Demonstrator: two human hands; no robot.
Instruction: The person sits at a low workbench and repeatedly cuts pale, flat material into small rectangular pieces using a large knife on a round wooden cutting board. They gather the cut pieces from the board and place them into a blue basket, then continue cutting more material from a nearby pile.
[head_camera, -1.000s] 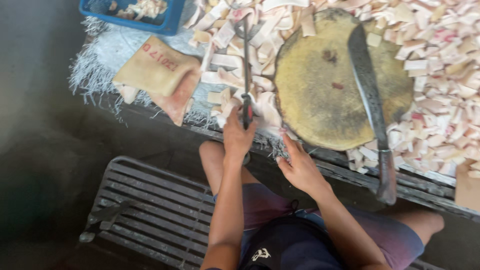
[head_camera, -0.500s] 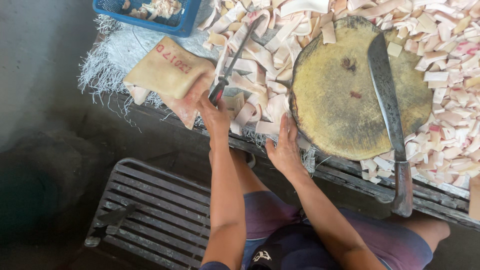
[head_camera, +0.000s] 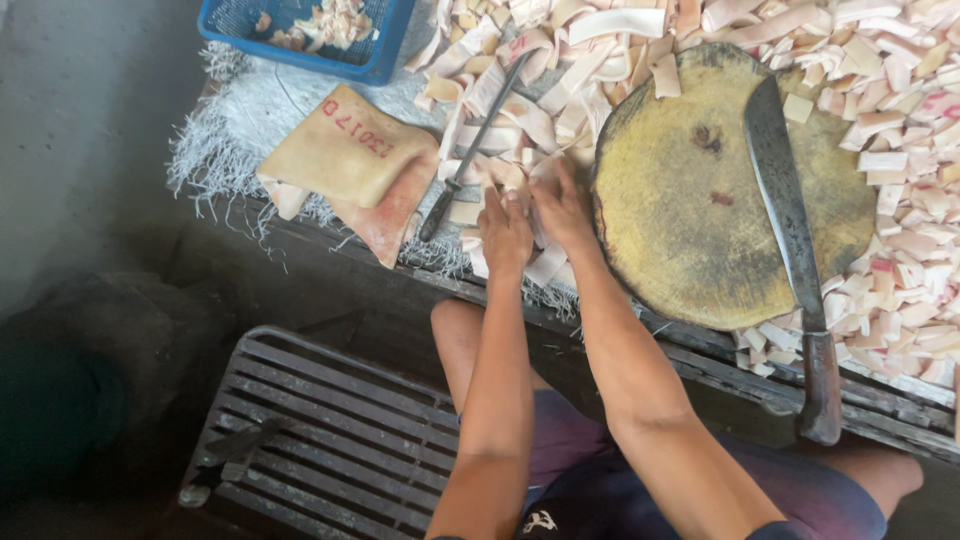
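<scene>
My left hand (head_camera: 505, 232) and my right hand (head_camera: 560, 205) lie side by side on a heap of pale cut strips (head_camera: 520, 110), just left of a round wooden chopping block (head_camera: 690, 230). The right hand's fingers curl over some strips. The left hand's fingers press down on the heap, and its grip is hidden. A thin dark-handled rod-like tool (head_camera: 470, 150) lies loose on the strips to the left of my hands. A long heavy cleaver (head_camera: 785, 220) rests across the block, its handle past the near edge.
A blue basket (head_camera: 385, 45) with scraps stands at the back left. A tan stamped slab (head_camera: 345, 150) lies on a frayed white sack (head_camera: 215, 140). More strips (head_camera: 900, 160) surround the block. Below me is a dark slatted metal bench (head_camera: 330, 440).
My left hand has put down the thin tool, which now lies on the strips. Both hands have moved together onto the heap beside the block.
</scene>
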